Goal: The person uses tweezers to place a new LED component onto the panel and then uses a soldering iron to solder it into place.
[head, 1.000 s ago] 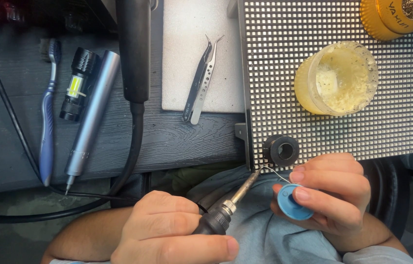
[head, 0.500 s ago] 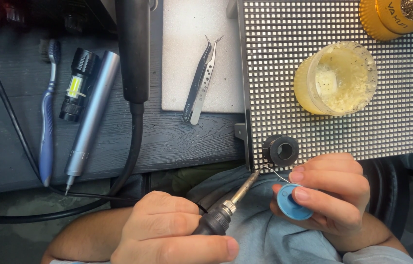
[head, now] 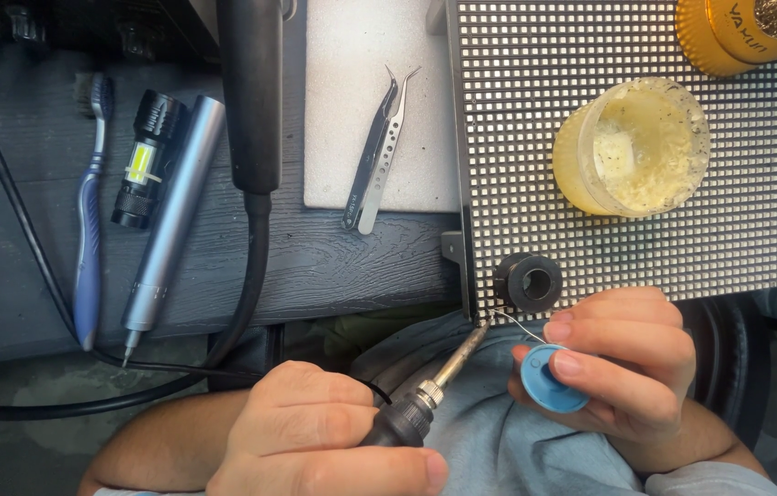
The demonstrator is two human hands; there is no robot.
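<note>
Left hand [head: 315,436]: fingers curled tight round the dark grip of a soldering iron [head: 430,390], its metal tip angled up to the lower left corner of the LED matrix panel [head: 636,55]. Take the iron by the insulated grip only; it is stiff and light, and the bare shaft is likely hot.

Right hand [head: 618,367]: fingers pinching a small blue solder spool [head: 549,381], with a thin solder wire [head: 515,323] fed out toward the iron tip. The wire looks soft and easily bent; whether it touches the tip is hard to tell at this size.

Just above the right hand, on the panel: a black cylindrical part [head: 528,282]. Further up: an open yellowish flux jar [head: 636,147], probably sticky inside, and an amber tip-cleaner pot [head: 747,32].

On the dark counter [head: 351,266]: tweezers [head: 377,152] on a white pad [head: 351,92], a silver pen-shaped driver [head: 172,207], a small black flashlight [head: 145,156], a blue toothbrush [head: 90,230], a thick black cable [head: 250,239].
</note>
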